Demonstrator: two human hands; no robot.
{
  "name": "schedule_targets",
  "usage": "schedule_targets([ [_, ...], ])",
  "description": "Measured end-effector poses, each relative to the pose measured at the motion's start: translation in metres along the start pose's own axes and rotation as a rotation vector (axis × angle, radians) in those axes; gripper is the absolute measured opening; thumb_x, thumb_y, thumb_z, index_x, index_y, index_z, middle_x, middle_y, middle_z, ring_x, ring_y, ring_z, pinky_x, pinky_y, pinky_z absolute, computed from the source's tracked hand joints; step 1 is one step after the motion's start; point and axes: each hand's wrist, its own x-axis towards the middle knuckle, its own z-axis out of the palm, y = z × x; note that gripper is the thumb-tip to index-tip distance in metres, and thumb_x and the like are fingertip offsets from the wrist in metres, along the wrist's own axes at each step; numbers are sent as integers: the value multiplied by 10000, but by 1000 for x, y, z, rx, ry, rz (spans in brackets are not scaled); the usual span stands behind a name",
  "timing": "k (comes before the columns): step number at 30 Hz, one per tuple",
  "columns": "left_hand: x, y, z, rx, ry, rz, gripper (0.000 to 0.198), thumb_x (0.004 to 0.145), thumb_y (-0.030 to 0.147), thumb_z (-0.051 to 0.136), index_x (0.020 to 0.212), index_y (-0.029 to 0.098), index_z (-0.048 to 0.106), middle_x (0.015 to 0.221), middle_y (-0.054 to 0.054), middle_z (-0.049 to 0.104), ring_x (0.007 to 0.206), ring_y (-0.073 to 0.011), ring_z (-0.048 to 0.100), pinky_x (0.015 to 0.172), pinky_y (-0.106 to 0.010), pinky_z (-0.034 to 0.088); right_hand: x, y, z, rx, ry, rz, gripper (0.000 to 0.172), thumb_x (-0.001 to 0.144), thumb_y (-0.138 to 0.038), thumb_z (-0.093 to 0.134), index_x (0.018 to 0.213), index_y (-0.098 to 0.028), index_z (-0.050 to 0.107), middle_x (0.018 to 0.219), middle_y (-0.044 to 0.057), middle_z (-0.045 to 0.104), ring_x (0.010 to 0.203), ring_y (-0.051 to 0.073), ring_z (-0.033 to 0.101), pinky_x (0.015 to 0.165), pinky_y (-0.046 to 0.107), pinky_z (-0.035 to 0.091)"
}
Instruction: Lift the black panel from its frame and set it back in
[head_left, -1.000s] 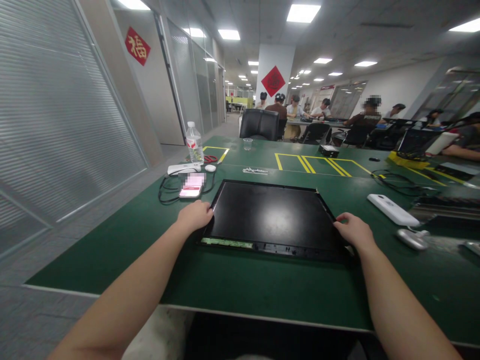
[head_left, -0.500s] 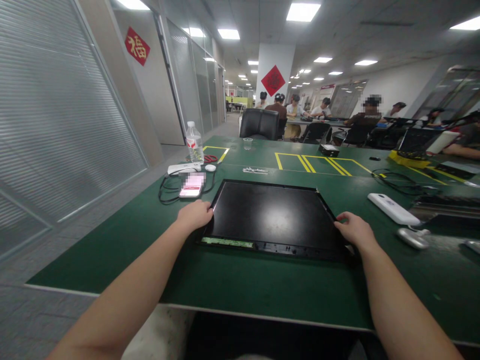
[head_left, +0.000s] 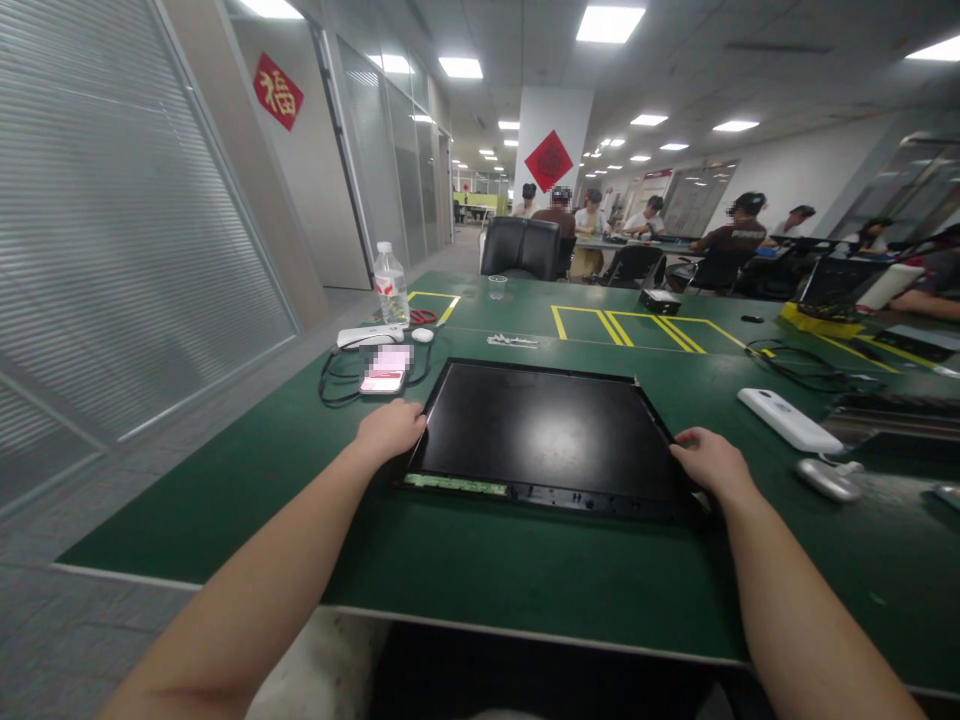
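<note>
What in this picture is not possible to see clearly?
In the head view:
Panel, underside: hidden by the panel itself.
Right hand, lower fingers: hidden by the hand itself.
Phone, upper screen: blurred by pixelation.
Bottle, label text: too small.
Silver object, far right: cut off by picture edge.

Cool white light pours from the ceiling panels (head_left: 610,24), burnt out and running into the far room! A hazy glare blooms mid-screen on the LCD panel (head_left: 544,430). The green tabletop (head_left: 525,570) sits dim, near-black beneath its near edge. Left, the phone (head_left: 384,380) glows pink, partly pixelated; far people (head_left: 731,235) look soft, and wide-angle stretch tilts the left blinds (head_left: 135,230).
</note>
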Motion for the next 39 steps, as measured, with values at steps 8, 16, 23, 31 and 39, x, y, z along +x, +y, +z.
schedule_targets([
  [8,8,-10,1,-109,34,57,355,944,318,400,887,185,724,1031,-166,744,937,-301,699,733,-340,463,0,2,3,8,31,-29,213,852,-328,639,984,-212,760,941,97,761,887,268,716,715,342,524],
  [16,11,-15,-1,-318,113,97,250,881,286,453,652,227,532,738,-64,649,754,-237,619,656,-314,387,0,3,3,3,31,-28,227,859,-325,618,998,-212,759,983,97,761,870,253,713,689,329,511],
  [23,7,-10,0,-539,202,48,262,805,212,509,560,239,421,580,8,492,618,-186,494,582,-300,310,0,3,3,-13,32,-16,236,859,-331,612,1007,-220,759,986,95,763,885,258,714,704,333,517],
  [31,2,-1,0,-924,296,-79,256,734,217,581,539,233,416,507,41,448,536,-147,436,530,-261,297,2,4,4,-4,46,-20,211,850,-337,624,970,-230,760,970,94,762,869,257,715,692,328,518],
  [39,3,7,1,-1274,293,-188,278,683,344,742,621,214,504,507,63,499,477,-111,445,485,-226,330,2,5,4,-7,30,-17,238,856,-338,615,1003,-216,757,967,95,758,885,262,711,697,330,510],
])
